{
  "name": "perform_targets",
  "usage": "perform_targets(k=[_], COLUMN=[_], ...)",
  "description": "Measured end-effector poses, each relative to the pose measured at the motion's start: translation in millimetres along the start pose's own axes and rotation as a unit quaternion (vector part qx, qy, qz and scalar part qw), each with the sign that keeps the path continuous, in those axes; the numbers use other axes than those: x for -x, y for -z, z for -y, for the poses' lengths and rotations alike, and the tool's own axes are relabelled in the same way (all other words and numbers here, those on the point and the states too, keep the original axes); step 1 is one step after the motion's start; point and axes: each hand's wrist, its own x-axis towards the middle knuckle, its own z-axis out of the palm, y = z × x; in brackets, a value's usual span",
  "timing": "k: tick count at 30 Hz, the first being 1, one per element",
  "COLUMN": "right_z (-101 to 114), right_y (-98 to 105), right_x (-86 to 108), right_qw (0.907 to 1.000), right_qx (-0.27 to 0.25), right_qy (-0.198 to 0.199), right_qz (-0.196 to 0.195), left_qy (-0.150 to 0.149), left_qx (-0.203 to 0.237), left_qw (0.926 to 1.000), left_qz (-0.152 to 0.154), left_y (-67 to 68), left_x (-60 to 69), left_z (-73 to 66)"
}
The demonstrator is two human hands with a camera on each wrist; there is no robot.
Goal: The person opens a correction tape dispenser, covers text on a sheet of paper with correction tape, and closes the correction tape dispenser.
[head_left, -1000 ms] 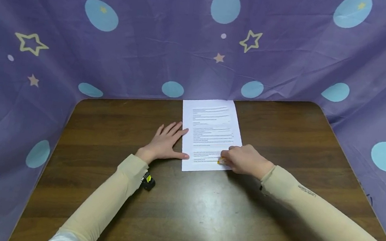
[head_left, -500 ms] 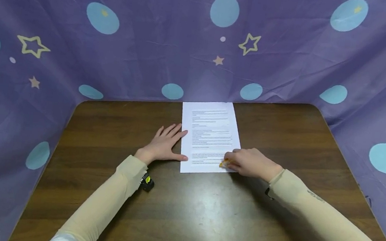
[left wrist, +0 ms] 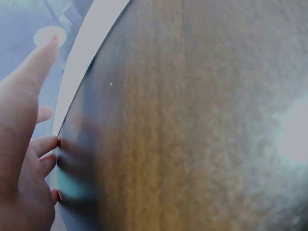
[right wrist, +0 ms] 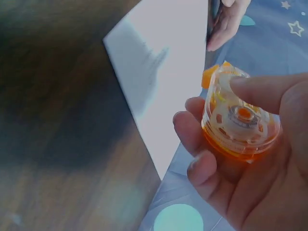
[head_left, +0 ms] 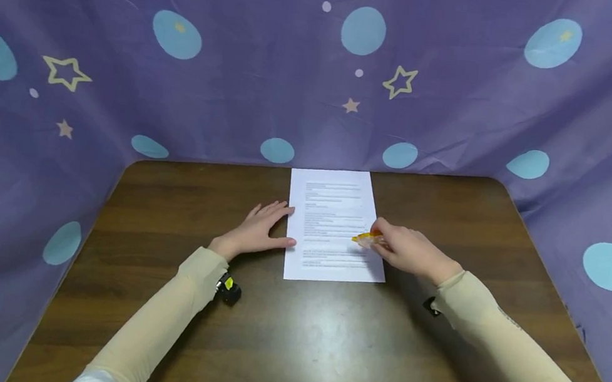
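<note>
A printed sheet of paper [head_left: 331, 219] lies on the table near its far edge. Along the sheet's left side my left hand [head_left: 253, 232] is spread flat, thumb and fingertips at the paper's edge. Between thumb and fingers, my right hand [head_left: 415, 251] holds a clear and orange correction tape dispenser [head_left: 370, 239]. Its orange tip is over the lower right part of the text; contact with the paper cannot be made out. The right wrist view shows the correction tape [right wrist: 238, 115] with its inner spool, the thumb on top of it.
The brown wooden table [head_left: 299, 348] carries a bright light reflection in front of the sheet. A purple curtain [head_left: 228, 81] with stars and blue ovals hangs behind the table and at both sides. A small black device [head_left: 229, 289] sits at the left wrist.
My right hand, with the correction tape, has lifted back from the sheet's lower lines and moved slightly up the page. The left hand stays at the paper's edge. The head view has tilted slightly.
</note>
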Motion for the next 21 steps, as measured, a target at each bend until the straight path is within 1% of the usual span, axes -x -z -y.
perform_targets(k=[3,5,8,11,13,16,17,19,21], right_z=[2,3,5,9,13,16,17,19,21], right_y=[-1,-1,-2,-1,-1,0,0,1,2], right_x=[-5.1,-9.2,-15.2,-20.5,-23.5,-28.8,-30.6,-34.2,-37.3], right_qw=[0.9997,0.9993,0.9988,0.9979,0.9970,0.9957,0.9952,0.9942,0.9929], right_qx=[-0.009,-0.014,-0.025,-0.047,-0.067,-0.085,-0.091,-0.099,-0.107], right_qy=[0.006,0.009,0.007,0.003,0.001,0.004,0.007,0.016,0.028], right_qz=[-0.022,-0.032,-0.043,-0.044,-0.040,-0.035,-0.036,-0.041,-0.044], left_qy=[-0.002,-0.011,-0.036,-0.066,-0.087,-0.111,-0.118,-0.124,-0.121], left_qx=[0.007,0.000,-0.010,0.005,0.029,0.089,0.112,0.162,0.204], left_qw=[0.9996,0.9989,0.9963,0.9923,0.9886,0.9811,0.9776,0.9700,0.9629], left_qz=[-0.026,-0.045,-0.077,-0.105,-0.120,-0.130,-0.133,-0.132,-0.128], left_y=[-0.9,-2.4,-6.2,-12.1,-16.8,-23.1,-24.8,-27.0,-29.1], left_x=[0.9,1.7,2.9,2.4,1.1,-3.4,-5.4,-9.8,-13.3], left_z=[-2.9,-7.3,-18.3,-33.0,-43.4,-57.5,-61.5,-68.4,-73.5])
